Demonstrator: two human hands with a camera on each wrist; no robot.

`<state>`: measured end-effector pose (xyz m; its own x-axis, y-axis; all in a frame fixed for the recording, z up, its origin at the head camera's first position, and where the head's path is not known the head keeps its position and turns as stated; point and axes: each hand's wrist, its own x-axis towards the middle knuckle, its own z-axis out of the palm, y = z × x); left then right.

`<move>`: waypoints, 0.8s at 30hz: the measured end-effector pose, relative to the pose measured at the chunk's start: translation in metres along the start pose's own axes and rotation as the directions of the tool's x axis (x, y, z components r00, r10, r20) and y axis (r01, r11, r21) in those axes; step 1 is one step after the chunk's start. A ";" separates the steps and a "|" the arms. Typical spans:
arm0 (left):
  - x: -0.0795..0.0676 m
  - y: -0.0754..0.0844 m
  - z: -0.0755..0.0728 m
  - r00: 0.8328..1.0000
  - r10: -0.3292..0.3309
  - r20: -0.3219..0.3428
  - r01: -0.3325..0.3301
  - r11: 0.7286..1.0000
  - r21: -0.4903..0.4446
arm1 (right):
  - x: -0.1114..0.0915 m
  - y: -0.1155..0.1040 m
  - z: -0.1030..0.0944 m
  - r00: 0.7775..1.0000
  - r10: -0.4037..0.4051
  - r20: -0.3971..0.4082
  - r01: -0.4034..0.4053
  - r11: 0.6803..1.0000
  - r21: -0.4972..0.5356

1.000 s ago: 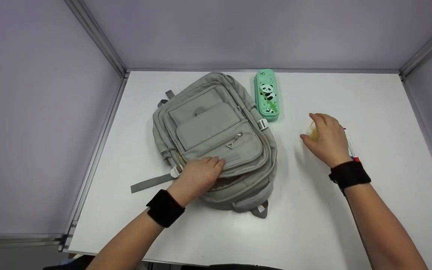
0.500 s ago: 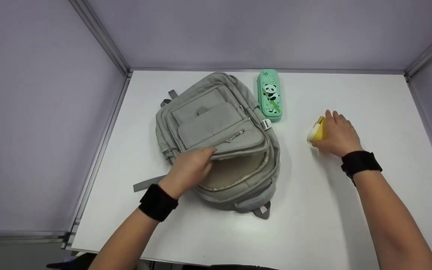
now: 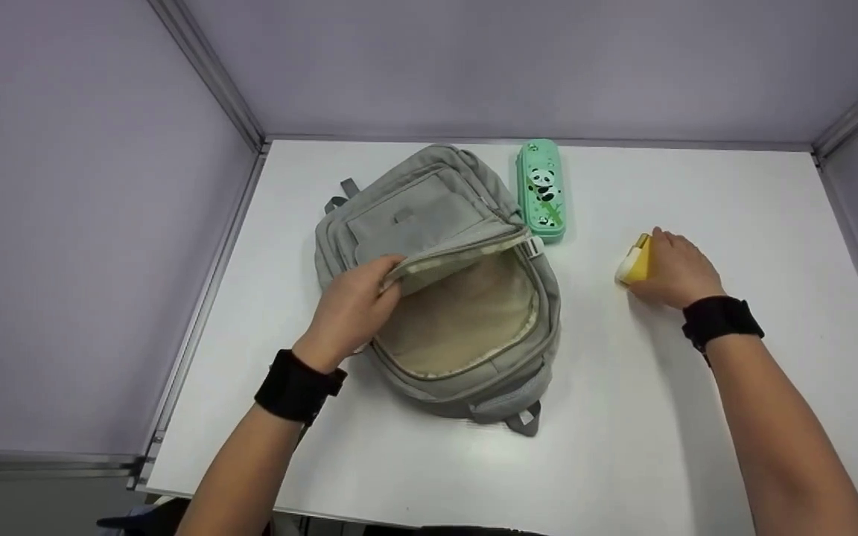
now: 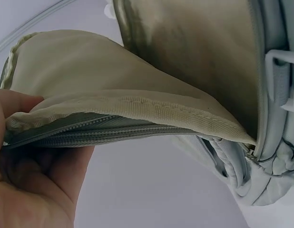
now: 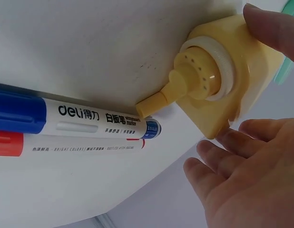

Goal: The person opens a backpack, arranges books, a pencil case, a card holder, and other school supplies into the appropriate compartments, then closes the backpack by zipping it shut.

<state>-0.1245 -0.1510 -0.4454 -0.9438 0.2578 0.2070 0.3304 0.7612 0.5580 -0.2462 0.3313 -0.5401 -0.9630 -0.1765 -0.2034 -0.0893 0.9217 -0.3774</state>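
A grey backpack (image 3: 466,402) lies on the white table, its main compartment gaping and the beige lining (image 4: 185,47) exposed. My left hand (image 3: 354,301) pinches the zippered edge of the front flap (image 4: 137,104), holding it lifted and folded back. On the right, my right hand (image 3: 678,269) spans a yellow and white pencil sharpener (image 3: 634,262). In the right wrist view its crank (image 5: 156,102) points toward two markers, with my thumb (image 5: 275,31) on one side of the body and the fingertips at the opposite edge.
A mint green panda pencil case (image 3: 541,190) stands beside the backpack's upper right side. A blue-capped whiteboard marker (image 5: 85,116) and a red-capped marker (image 5: 80,147) lie by the sharpener, hidden behind my hand in the head view. Grey-lilac panels (image 3: 518,67) surround the table.
My left hand has lifted the flap up and leftward, opening the backpack wide. My right hand has shifted a little right and closed around the sharpener, which shows more clearly now.
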 end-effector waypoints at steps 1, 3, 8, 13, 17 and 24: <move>0.001 0.000 -0.001 1.000 -0.014 -0.009 0.014 1.000 -0.016 | 0.000 0.001 0.000 1.000 -0.002 0.001 0.002 1.000 0.001; 0.003 0.001 -0.003 0.999 -0.038 -0.025 0.037 0.999 -0.031 | 0.000 0.002 0.001 1.000 -0.001 0.006 0.001 1.000 0.004; 0.004 0.003 -0.001 0.996 -0.057 -0.075 0.054 0.998 -0.043 | 0.000 0.005 0.002 1.000 0.013 0.014 -0.013 1.000 0.018; 0.001 0.009 0.002 0.991 -0.067 -0.116 0.064 0.997 -0.032 | -0.001 0.006 0.006 0.999 0.025 0.025 -0.026 0.999 0.039; 0.001 0.014 0.002 0.987 -0.090 -0.132 0.084 0.995 -0.049 | -0.001 0.006 0.008 1.000 0.019 0.018 -0.020 0.998 0.060; 0.004 0.018 -0.002 0.986 -0.104 -0.129 0.094 0.992 -0.082 | 0.002 0.007 0.008 1.000 0.002 0.008 -0.003 0.997 0.082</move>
<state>-0.1224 -0.1375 -0.4333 -0.9633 0.0986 0.2496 0.2404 0.7307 0.6390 -0.2467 0.3343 -0.5506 -0.9610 -0.1774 -0.2119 -0.0654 0.8910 -0.4492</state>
